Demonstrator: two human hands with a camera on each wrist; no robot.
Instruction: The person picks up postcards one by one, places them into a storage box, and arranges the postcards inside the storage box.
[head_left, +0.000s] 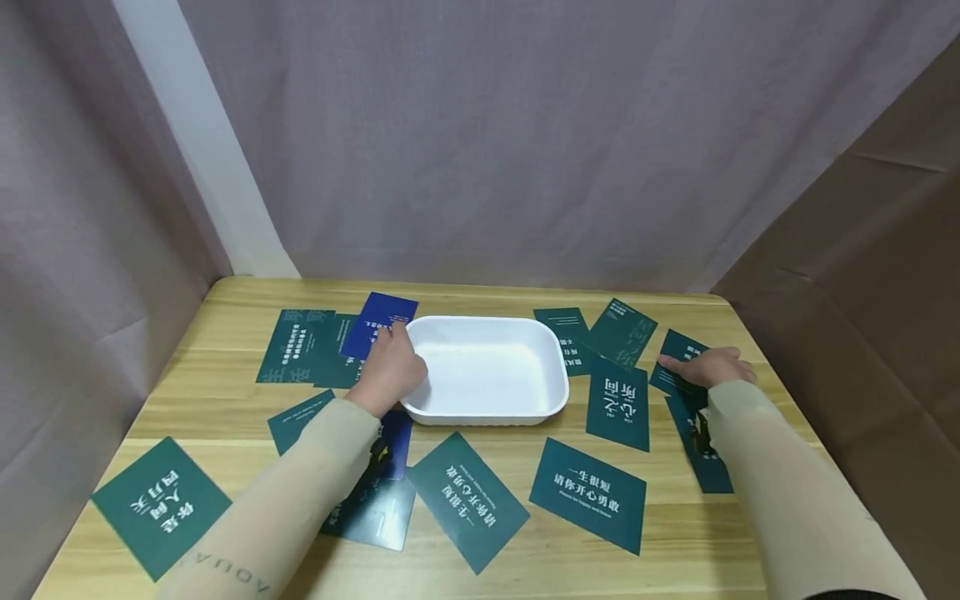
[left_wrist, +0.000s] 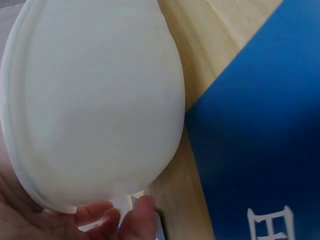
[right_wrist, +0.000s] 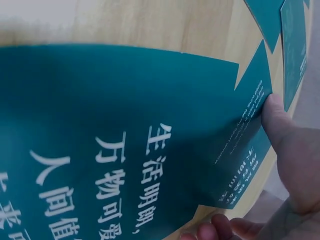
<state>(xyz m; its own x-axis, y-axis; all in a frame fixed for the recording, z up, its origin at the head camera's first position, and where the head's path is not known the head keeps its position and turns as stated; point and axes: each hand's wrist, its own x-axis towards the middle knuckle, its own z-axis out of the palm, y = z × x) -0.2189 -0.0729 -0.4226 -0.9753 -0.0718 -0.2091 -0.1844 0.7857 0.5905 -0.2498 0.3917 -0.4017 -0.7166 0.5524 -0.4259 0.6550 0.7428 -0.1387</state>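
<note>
My left hand [head_left: 392, 371] is at the left rim of a white tray [head_left: 486, 414]. Its curled fingers pinch the lower right part of a blue card [head_left: 375, 315], which overlaps two dark green cards [head_left: 296, 346]. In the left wrist view the tray's outer wall [left_wrist: 100, 100] hides part of that card, and curled fingers [left_wrist: 142, 217] show below it. At the right, my right hand [head_left: 708, 369] holds a green card [head_left: 678, 346] by its edges. The right wrist view shows the thumb [right_wrist: 277, 117] on one edge, fingertips [right_wrist: 220, 227] at the opposite one. Another green card [right_wrist: 100, 100] overlaps it.
Several more green cards with white writing lie around the tray, among them one at the front left [head_left: 161, 508] and one at the front right [head_left: 588, 496]. A second blue card [head_left: 397, 442] lies partly under my left forearm. Grey curtain [head_left: 510, 142] hangs behind the wooden table [head_left: 570, 575].
</note>
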